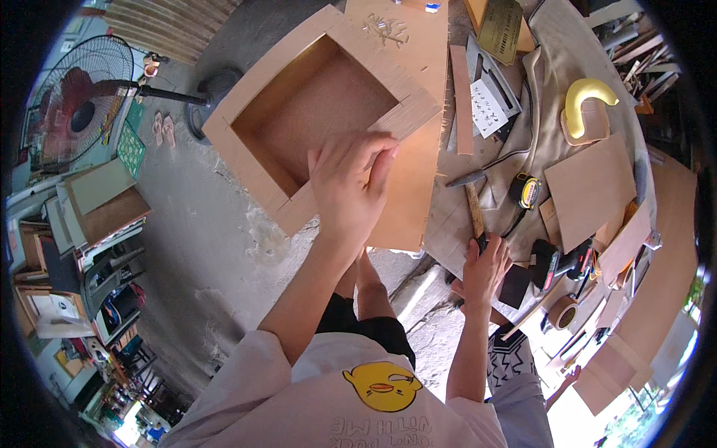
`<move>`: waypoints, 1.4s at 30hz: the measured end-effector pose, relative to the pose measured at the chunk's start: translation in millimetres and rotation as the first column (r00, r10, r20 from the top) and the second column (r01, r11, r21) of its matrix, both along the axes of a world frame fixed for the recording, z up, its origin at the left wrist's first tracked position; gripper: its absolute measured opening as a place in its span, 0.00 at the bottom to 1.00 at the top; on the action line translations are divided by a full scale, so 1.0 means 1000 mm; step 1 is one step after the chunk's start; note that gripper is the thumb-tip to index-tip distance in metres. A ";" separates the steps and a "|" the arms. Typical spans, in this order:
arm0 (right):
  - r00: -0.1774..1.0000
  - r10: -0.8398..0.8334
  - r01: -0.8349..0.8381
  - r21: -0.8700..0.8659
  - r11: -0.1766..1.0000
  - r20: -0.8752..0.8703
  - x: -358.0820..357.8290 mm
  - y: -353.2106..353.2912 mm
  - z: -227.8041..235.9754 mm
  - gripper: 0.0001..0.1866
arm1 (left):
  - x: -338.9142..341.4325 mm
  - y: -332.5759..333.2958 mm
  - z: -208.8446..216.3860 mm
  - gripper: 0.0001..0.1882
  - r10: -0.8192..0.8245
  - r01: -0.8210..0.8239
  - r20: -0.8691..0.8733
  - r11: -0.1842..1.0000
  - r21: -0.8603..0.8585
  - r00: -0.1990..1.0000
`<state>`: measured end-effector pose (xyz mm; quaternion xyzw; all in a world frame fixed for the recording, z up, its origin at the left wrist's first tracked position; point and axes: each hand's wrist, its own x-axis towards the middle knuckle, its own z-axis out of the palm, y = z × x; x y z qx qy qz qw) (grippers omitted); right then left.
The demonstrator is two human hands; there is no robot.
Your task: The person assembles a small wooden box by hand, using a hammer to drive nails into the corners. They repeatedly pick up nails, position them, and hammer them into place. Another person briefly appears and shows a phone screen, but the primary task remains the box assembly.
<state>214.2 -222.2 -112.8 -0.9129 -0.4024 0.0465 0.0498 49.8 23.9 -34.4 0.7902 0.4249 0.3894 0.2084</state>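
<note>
A square wooden frame box (246,97) with a recessed brown panel lies on a wooden board (407,201). My left hand (347,175) rests over the frame's near right side. Its thumb and fingertips are pinched together at the wood; whatever is between them is too small to make out. To the right, my right hand (485,267) is closed around the handle end of a hammer (473,205), whose head lies over the cloth-covered worktop. A pile of nails (385,30) sits on the board beyond the frame.
A tape measure (526,190), a cordless drill (545,263), a tape roll (562,312), flat boards (590,190) and a yellow banana-shaped object (579,104) crowd the right worktop. A standing fan (78,112) is at left. Another person (515,373) is at lower right.
</note>
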 end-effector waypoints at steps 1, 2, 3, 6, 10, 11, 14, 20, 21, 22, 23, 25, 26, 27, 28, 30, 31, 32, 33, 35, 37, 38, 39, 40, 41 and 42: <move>0.997 -0.034 0.036 0.029 0.999 -0.065 0.000 -0.001 -0.001 0.18 | 0.003 0.000 -0.004 0.05 0.038 -0.038 -0.011 0.999 0.018 0.999; 0.989 -0.066 0.074 0.057 0.996 -0.132 0.001 -0.002 -0.001 0.17 | 0.006 0.000 -0.007 0.05 0.075 -0.074 -0.020 0.997 0.037 0.997; 0.975 -0.098 0.116 0.082 0.990 -0.198 0.001 -0.002 -0.002 0.16 | 0.008 -0.001 -0.010 0.05 0.111 -0.109 -0.029 0.992 0.057 0.993; 0.920 -0.116 0.196 0.182 0.964 -0.374 -0.009 0.008 0.024 0.13 | 0.011 -0.004 -0.015 0.06 0.146 -0.143 -0.054 0.987 0.067 0.988; 0.849 -0.022 0.237 0.342 0.909 -0.528 -0.019 0.005 0.043 0.10 | 0.012 -0.003 -0.012 0.04 0.151 -0.150 0.033 0.989 -0.015 0.988; 0.827 -0.008 0.238 0.337 0.911 -0.562 -0.024 0.005 0.052 0.10 | 0.013 -0.002 -0.012 0.04 0.160 -0.159 0.041 0.987 -0.019 0.986; 0.805 0.064 0.170 0.333 0.927 -0.590 -0.037 0.023 0.086 0.07 | 0.014 -0.002 -0.017 0.05 0.176 -0.171 0.051 0.982 -0.079 0.983; 0.835 0.199 -0.002 0.359 0.933 -0.512 -0.044 0.066 0.124 0.08 | 0.015 -0.003 -0.016 0.07 0.166 -0.159 0.064 0.982 -0.098 0.984; 0.848 0.215 -0.044 0.339 0.940 -0.485 -0.042 0.073 0.129 0.08 | 0.015 -0.003 -0.016 0.07 0.170 -0.166 0.063 0.984 -0.063 0.983; 0.857 0.235 -0.088 0.318 0.944 -0.459 -0.039 0.080 0.132 0.07 | 0.014 -0.003 -0.017 0.07 0.168 -0.164 0.068 0.984 -0.063 0.983; 0.865 0.255 -0.131 0.296 0.946 -0.433 -0.037 0.085 0.134 0.07 | 0.013 -0.003 -0.018 0.07 0.165 -0.161 0.074 0.985 -0.064 0.984; 0.885 0.297 -0.155 0.374 0.914 -0.359 -0.040 0.091 0.137 0.07 | 0.012 -0.003 -0.020 0.07 0.162 -0.158 0.082 0.986 -0.062 0.983; 0.893 0.314 -0.167 0.411 0.896 -0.321 -0.040 0.093 0.139 0.07 | 0.012 -0.003 -0.019 0.07 0.163 -0.158 0.084 0.986 -0.060 0.983; 0.891 0.291 -0.143 0.391 0.909 -0.349 -0.042 0.092 0.142 0.07 | 0.011 -0.003 -0.018 0.07 0.163 -0.159 0.085 0.986 -0.058 0.983; 0.892 0.291 -0.166 0.348 0.923 -0.346 -0.041 0.093 0.142 0.07 | 0.011 -0.003 -0.018 0.07 0.157 -0.152 0.082 0.986 -0.068 0.984; 0.894 0.290 -0.208 0.258 0.944 -0.342 -0.039 0.093 0.141 0.07 | 0.010 -0.003 -0.016 0.07 0.145 -0.138 0.074 0.986 -0.088 0.987; 0.898 0.282 -0.191 0.278 0.942 -0.339 -0.040 0.094 0.143 0.08 | 0.010 -0.003 -0.016 0.07 0.145 -0.139 0.074 0.987 -0.084 0.987; 0.902 0.273 -0.173 0.298 0.939 -0.336 -0.041 0.097 0.149 0.08 | 0.010 -0.004 -0.017 0.07 0.145 -0.139 0.073 0.987 -0.080 0.987; 0.905 0.264 -0.156 0.317 0.935 -0.333 -0.043 0.098 0.152 0.08 | 0.010 -0.004 -0.017 0.07 0.145 -0.140 0.073 0.987 -0.075 0.987; 0.907 0.282 -0.155 0.374 0.914 -0.314 -0.044 0.093 0.150 0.09 | 0.012 -0.003 -0.015 0.06 0.169 -0.163 0.061 0.983 -0.084 0.984; 0.906 0.292 -0.180 0.345 0.921 -0.307 -0.043 0.091 0.146 0.10 | 0.012 -0.002 -0.012 0.04 0.179 -0.174 0.049 0.981 -0.090 0.983; 0.904 0.294 -0.206 0.287 0.936 -0.309 -0.041 0.093 0.144 0.11 | 0.011 -0.002 -0.011 0.04 0.177 -0.172 0.044 0.981 -0.092 0.983; 0.903 0.296 -0.231 0.227 0.946 -0.313 -0.041 0.094 0.143 0.12 | 0.011 -0.002 -0.011 0.04 0.175 -0.171 0.038 0.981 -0.094 0.984; 0.910 0.248 -0.156 0.279 0.947 -0.332 -0.043 0.095 0.144 0.14 | 0.010 -0.002 -0.012 0.05 0.166 -0.161 0.045 0.982 -0.098 0.985; 0.913 0.201 -0.080 0.328 0.941 -0.354 -0.048 0.097 0.148 0.16 | 0.010 -0.002 -0.013 0.06 0.158 -0.152 0.052 0.983 -0.102 0.986; 0.912 0.155 -0.002 0.374 0.928 -0.379 -0.051 0.099 0.152 0.18 | 0.009 -0.003 -0.013 0.07 0.149 -0.143 0.058 0.984 -0.107 0.987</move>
